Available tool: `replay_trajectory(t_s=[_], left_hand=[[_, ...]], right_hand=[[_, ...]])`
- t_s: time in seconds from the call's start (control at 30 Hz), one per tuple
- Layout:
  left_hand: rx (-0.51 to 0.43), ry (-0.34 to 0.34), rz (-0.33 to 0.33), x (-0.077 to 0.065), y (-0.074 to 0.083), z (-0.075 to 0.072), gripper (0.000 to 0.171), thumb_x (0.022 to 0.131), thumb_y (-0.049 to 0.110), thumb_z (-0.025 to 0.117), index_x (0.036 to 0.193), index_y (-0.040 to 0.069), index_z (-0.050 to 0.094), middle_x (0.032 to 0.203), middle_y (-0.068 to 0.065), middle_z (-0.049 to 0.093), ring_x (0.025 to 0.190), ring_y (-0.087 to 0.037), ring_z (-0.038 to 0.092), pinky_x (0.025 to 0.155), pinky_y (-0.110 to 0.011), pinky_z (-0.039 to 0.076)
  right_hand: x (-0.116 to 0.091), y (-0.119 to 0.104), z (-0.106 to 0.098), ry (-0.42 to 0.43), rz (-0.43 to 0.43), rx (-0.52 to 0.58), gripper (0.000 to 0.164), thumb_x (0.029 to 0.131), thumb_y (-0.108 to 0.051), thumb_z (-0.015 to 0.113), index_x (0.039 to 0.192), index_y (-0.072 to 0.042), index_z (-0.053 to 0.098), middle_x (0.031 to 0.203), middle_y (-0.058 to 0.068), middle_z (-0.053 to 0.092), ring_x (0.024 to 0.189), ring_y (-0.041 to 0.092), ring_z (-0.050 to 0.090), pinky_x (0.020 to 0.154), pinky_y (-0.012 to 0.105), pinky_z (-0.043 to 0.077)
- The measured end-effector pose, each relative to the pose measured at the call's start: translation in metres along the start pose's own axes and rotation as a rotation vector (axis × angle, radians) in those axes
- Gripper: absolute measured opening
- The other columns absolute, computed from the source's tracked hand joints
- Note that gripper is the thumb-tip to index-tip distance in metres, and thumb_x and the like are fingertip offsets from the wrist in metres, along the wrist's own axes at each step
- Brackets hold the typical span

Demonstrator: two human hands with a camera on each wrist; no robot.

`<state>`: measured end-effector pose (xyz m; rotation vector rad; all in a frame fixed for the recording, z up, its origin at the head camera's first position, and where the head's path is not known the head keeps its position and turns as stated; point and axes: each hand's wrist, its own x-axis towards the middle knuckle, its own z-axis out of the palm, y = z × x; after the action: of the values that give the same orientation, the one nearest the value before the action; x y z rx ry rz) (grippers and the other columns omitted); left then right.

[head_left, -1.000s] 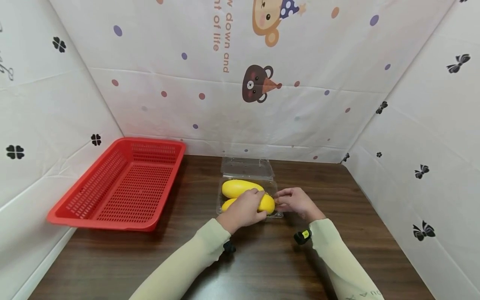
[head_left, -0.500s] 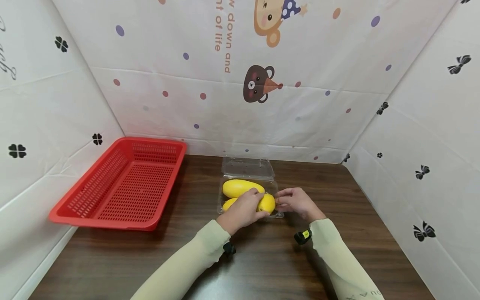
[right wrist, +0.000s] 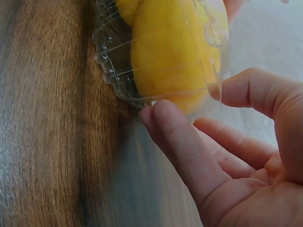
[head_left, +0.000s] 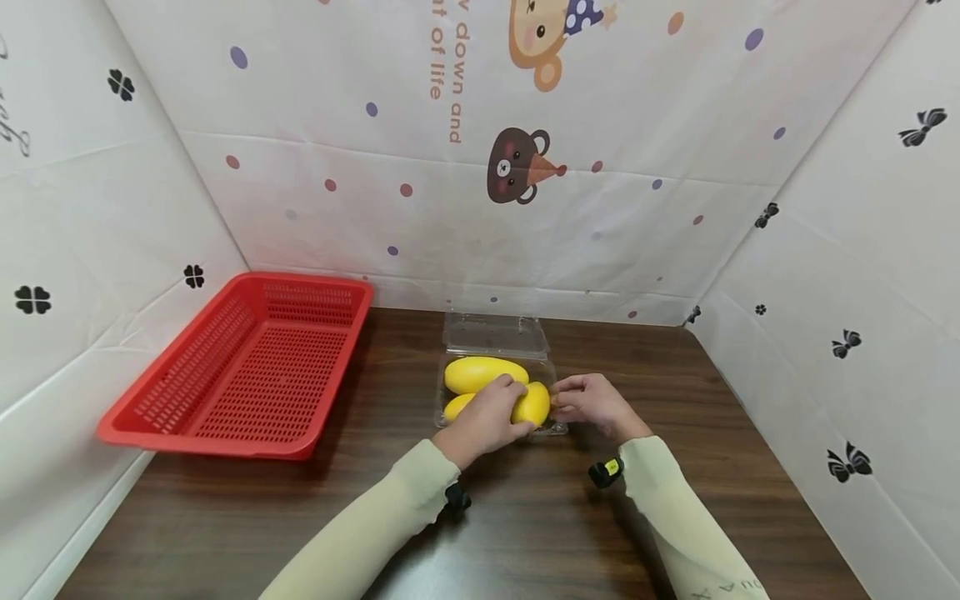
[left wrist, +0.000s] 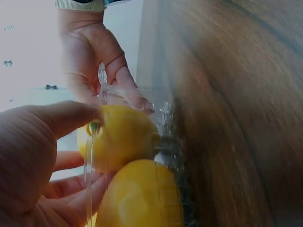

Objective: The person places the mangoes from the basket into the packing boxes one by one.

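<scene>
A clear plastic clamshell box (head_left: 551,371) lies with its lid (head_left: 495,335) folded back toward the wall. Inside are yellow mangoes: one lies lengthwise at the back (head_left: 483,375), one shows at the front left (head_left: 456,407), and a third mango (head_left: 531,405) stands crosswise at the right end. My left hand (head_left: 486,423) grips this third mango, thumb near its green stem (left wrist: 93,126) in the left wrist view. My right hand (head_left: 596,407) holds the box's right end, thumb at the rim and fingertips (right wrist: 165,111) against the outside wall.
A red plastic basket (head_left: 330,400) with slotted sides stands on the left of the dark wooden table (head_left: 517,517). Printed white sheets (head_left: 337,225) wall in the back and both sides.
The mango under my left hand has turned and shifted slightly back and left in the box. My right hand has stayed at the box's right end.
</scene>
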<state>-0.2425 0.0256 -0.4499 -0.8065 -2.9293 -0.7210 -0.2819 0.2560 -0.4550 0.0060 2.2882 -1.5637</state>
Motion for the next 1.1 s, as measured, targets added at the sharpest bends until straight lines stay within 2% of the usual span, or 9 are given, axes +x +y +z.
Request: replay_trajectory(t_s=[0.13, 0.3, 0.4, 0.5, 0.63, 0.77, 0.87, 0.97, 1.1], left_hand=[[-0.047, -0.008, 0.046, 0.0, -0.007, -0.006, 0.051, 0.091, 0.038, 0.078, 0.13, 0.008, 0.066, 0.12, -0.006, 0.065, 0.1, -0.015, 0.062, 0.091, -0.029, 0.056], [-0.211, 0.01, 0.06, 0.0, -0.027, -0.026, 0.038, 0.095, 0.029, 0.074, 0.122, 0.004, 0.069, 0.113, -0.009, 0.07, 0.1, -0.019, 0.065, 0.089, -0.033, 0.057], [-0.291, 0.084, -0.008, -0.002, -0.045, -0.042, 0.035, 0.097, 0.024, 0.072, 0.125, 0.003, 0.069, 0.118, -0.011, 0.07, 0.103, -0.022, 0.067, 0.091, -0.037, 0.058], [-0.317, 0.18, -0.094, -0.003, -0.062, -0.056, 0.026, 0.098, 0.02, 0.07, 0.12, 0.006, 0.071, 0.112, -0.008, 0.069, 0.097, -0.022, 0.064, 0.086, -0.037, 0.057], [-0.36, 0.245, -0.224, 0.0, -0.083, -0.062, 0.019, 0.099, 0.018, 0.067, 0.114, 0.007, 0.071, 0.104, -0.009, 0.064, 0.091, -0.024, 0.058, 0.08, -0.035, 0.055], [-0.396, 0.222, -0.359, 0.007, -0.102, -0.057, 0.026, 0.101, 0.02, 0.063, 0.122, 0.005, 0.067, 0.108, -0.012, 0.061, 0.093, -0.026, 0.056, 0.079, -0.034, 0.055], [-0.447, 0.151, -0.449, 0.012, -0.115, -0.052, 0.035, 0.103, 0.024, 0.06, 0.131, 0.003, 0.061, 0.111, -0.015, 0.062, 0.088, -0.025, 0.06, 0.078, -0.035, 0.057], [-0.592, 0.066, -0.514, 0.015, -0.122, -0.05, 0.04, 0.105, 0.026, 0.059, 0.136, 0.001, 0.057, 0.106, -0.014, 0.062, 0.077, -0.024, 0.061, 0.074, -0.034, 0.059], [-0.784, 0.015, -0.532, 0.018, -0.125, -0.049, 0.04, 0.106, 0.021, 0.057, 0.139, -0.001, 0.056, 0.091, -0.01, 0.057, 0.067, -0.021, 0.056, 0.068, -0.031, 0.058]], right_hand=[[0.0, 0.0, 0.0, -0.012, -0.002, 0.004, 0.037, 0.097, -0.009, 0.067, 0.129, 0.009, 0.062, 0.127, 0.027, 0.067, 0.097, 0.029, 0.076, 0.085, 0.039, 0.062], [-0.001, 0.001, -0.001, -0.015, -0.001, 0.018, 0.038, 0.097, -0.011, 0.067, 0.129, 0.01, 0.062, 0.122, 0.025, 0.069, 0.096, 0.028, 0.076, 0.084, 0.038, 0.063], [0.0, 0.002, -0.003, -0.023, -0.006, 0.017, 0.04, 0.098, -0.015, 0.068, 0.129, 0.009, 0.062, 0.119, 0.022, 0.072, 0.095, 0.027, 0.076, 0.084, 0.038, 0.063], [0.003, 0.003, -0.005, -0.024, -0.002, 0.027, 0.044, 0.099, -0.023, 0.069, 0.13, 0.007, 0.063, 0.116, 0.018, 0.073, 0.094, 0.026, 0.076, 0.084, 0.039, 0.063], [0.012, 0.001, -0.009, -0.001, -0.003, 0.044, 0.046, 0.101, -0.031, 0.066, 0.131, 0.004, 0.063, 0.115, 0.018, 0.073, 0.091, 0.023, 0.075, 0.085, 0.04, 0.063], [0.025, -0.005, -0.013, 0.032, -0.019, 0.041, 0.041, 0.104, -0.029, 0.061, 0.13, 0.004, 0.062, 0.116, 0.022, 0.072, 0.088, 0.021, 0.073, 0.085, 0.04, 0.063], [0.035, -0.008, -0.016, 0.046, -0.02, 0.032, 0.039, 0.105, -0.025, 0.059, 0.131, 0.003, 0.061, 0.117, 0.022, 0.07, 0.087, 0.02, 0.072, 0.084, 0.038, 0.063], [0.044, -0.01, -0.02, 0.038, -0.011, 0.04, 0.04, 0.106, -0.024, 0.058, 0.135, 0.003, 0.059, 0.121, 0.023, 0.068, 0.088, 0.019, 0.07, 0.085, 0.036, 0.062], [0.055, -0.011, -0.018, 0.03, -0.01, 0.052, 0.041, 0.104, -0.025, 0.061, 0.134, 0.003, 0.06, 0.122, 0.022, 0.067, 0.086, 0.016, 0.067, 0.081, 0.03, 0.061]])
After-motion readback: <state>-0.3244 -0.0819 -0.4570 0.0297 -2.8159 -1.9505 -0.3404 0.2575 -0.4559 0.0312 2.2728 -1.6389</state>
